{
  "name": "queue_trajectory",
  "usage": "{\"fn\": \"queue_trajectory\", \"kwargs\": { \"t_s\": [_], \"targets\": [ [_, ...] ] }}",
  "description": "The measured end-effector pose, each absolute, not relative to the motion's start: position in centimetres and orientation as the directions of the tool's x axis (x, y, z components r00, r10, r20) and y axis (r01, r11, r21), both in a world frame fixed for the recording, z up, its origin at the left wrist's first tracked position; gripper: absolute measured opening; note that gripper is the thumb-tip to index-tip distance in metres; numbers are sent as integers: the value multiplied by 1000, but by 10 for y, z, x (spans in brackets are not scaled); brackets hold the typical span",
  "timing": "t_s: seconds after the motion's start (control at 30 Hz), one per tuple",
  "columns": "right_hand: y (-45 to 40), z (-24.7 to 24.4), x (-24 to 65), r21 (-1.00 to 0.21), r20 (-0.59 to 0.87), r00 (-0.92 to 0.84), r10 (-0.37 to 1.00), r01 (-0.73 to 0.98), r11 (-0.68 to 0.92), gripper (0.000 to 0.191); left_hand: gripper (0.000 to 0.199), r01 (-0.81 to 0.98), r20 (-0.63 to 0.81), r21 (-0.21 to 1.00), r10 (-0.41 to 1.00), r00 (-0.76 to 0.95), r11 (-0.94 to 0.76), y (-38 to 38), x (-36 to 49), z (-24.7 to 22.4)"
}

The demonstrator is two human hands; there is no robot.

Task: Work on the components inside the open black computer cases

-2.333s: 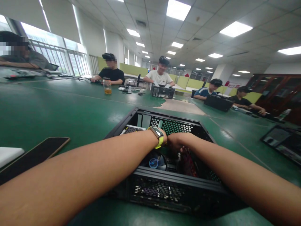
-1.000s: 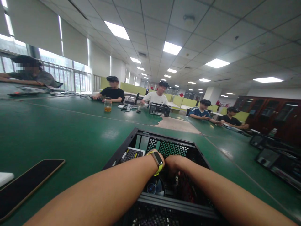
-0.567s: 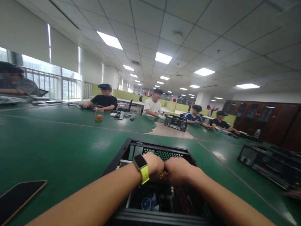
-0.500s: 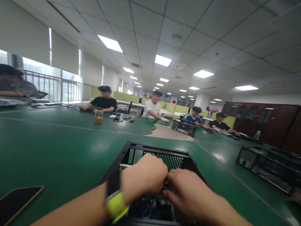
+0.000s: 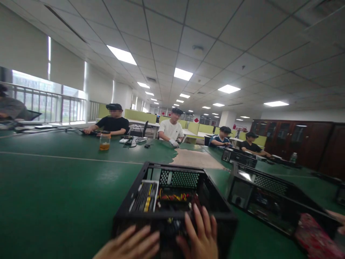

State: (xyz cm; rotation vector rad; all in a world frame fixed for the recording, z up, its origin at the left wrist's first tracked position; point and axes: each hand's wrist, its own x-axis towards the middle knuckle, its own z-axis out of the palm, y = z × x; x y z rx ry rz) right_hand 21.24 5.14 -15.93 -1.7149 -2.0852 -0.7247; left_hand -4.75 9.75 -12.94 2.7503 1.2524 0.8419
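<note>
A black open computer case (image 5: pixel 175 216) stands before me on the green table. Inside it are a power supply (image 5: pixel 145 196) with a white and yellow label at the left and red and yellow cables (image 5: pixel 174 196) in the middle. My left hand (image 5: pixel 132 244) lies at the near left side of the case, fingers extended, holding nothing visible. My right hand (image 5: pixel 201 232) rests against the near wall, its fingers spread and their tips near the top edge.
Another open black case (image 5: pixel 264 201) is close on the right, beside a red patterned sleeve (image 5: pixel 314 233) and part of a person's hand. A jar (image 5: pixel 105 140) stands at the back left. Several people sit across the table (image 5: pixel 67 187).
Both my hands have moved out of the case interior towards me and opened. The view has shifted, and the other case at the right appears nearer to mine. The phone has left the view.
</note>
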Motion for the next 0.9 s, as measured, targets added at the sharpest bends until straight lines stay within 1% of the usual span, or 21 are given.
{"fn": "queue_trajectory", "kwargs": {
  "t_s": [0.03,0.1,0.13,0.17,0.23,0.3,0.37,0.43,0.47,0.53,0.6,0.63,0.7,0.73,0.77,0.9],
  "targets": [
    [86,-141,206,135,499,-144,855,987,88,56,34,715,406,208,724,558,-667,118,-37,-124],
    [144,-99,191,52,313,16,949,998,-34,62,49,795,299,183,803,516,-579,150,-5,-111],
    [166,-78,184,9,240,76,968,997,-80,62,53,827,276,168,831,483,-537,159,14,-105],
    [182,-59,179,-2,202,69,977,998,-70,58,53,856,294,172,855,428,-488,163,34,-101],
    [199,-29,184,-11,193,50,980,999,-48,49,47,766,348,148,758,551,-625,155,68,-100],
    [201,-14,214,1,216,69,974,997,-71,46,37,645,367,165,653,662,-746,133,87,-108],
    [194,-14,269,11,211,166,963,985,-172,51,28,588,333,213,624,707,-780,112,84,-123],
    [184,-25,341,31,207,262,942,961,-274,55,22,614,278,266,669,689,-743,99,63,-139],
    [179,-33,380,46,211,308,928,945,-324,57,20,649,254,288,710,657,-704,96,49,-146],
    [172,-50,454,75,264,404,876,896,-437,63,19,733,216,311,796,566,-605,97,16,-155],
    [171,-66,512,64,317,448,836,869,-490,77,22,802,189,309,859,475,-511,101,-16,-158],
    [171,-72,532,23,269,452,851,880,-475,81,24,826,177,303,880,441,-475,103,-29,-158],
    [173,-79,555,-63,143,411,900,912,-406,82,27,860,166,290,907,387,-420,105,-51,-157],
    [174,-81,559,-99,111,386,916,921,-376,81,28,873,165,283,916,364,-398,105,-59,-155],
    [172,-81,558,-124,112,370,922,926,-357,80,28,884,163,275,924,346,-379,104,-65,-153],
    [157,-78,539,-156,217,377,900,924,-349,79,28,898,146,256,933,330,-358,100,-70,-143]
  ]
}}
